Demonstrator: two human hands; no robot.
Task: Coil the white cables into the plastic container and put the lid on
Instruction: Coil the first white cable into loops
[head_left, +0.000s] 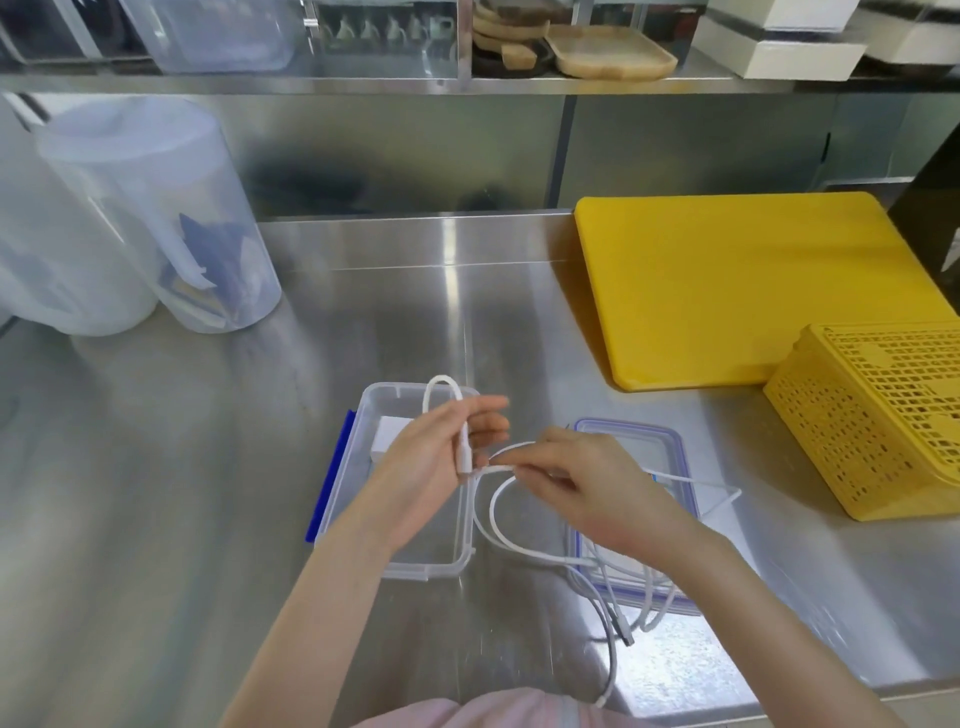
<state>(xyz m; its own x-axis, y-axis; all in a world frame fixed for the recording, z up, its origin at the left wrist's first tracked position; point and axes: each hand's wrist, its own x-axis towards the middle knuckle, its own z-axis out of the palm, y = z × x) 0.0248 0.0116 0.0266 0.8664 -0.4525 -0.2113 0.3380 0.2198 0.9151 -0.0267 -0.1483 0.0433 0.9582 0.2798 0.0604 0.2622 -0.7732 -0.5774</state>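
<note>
From the head camera we look down on a steel table (208, 467) with both of our hands working over it. Our left hand (436, 467) is raised above the clear plastic container (353, 467), its thumb pressing the plug end of a white cable (498, 525) against the fingers, while the fingertips stretch out loosely to the right. A short loop of that cable arches up over the top of the left hand. Our right hand (587, 488) sits just beside it, thumb and fingers pinching the same cable where it leaves the plug; below this pinch the cable drops in a wide curve between the container and the lid (670, 441).

The container stands open on the table with a blue clip (327, 483) along its left side and a small white block (387, 436) inside, at the far end. The lid lies flat to its right, partly under our right wrist, and more pale cables (644, 587) lie tangled across its near end and trail toward the table edge.

Farther right we see a yellow cutting board (737, 291) and a yellow slotted basket (883, 415) tipped on its side. At far left stand two cloudy plastic tubs (156, 218), and a shelf (467, 78) runs along the back.
</note>
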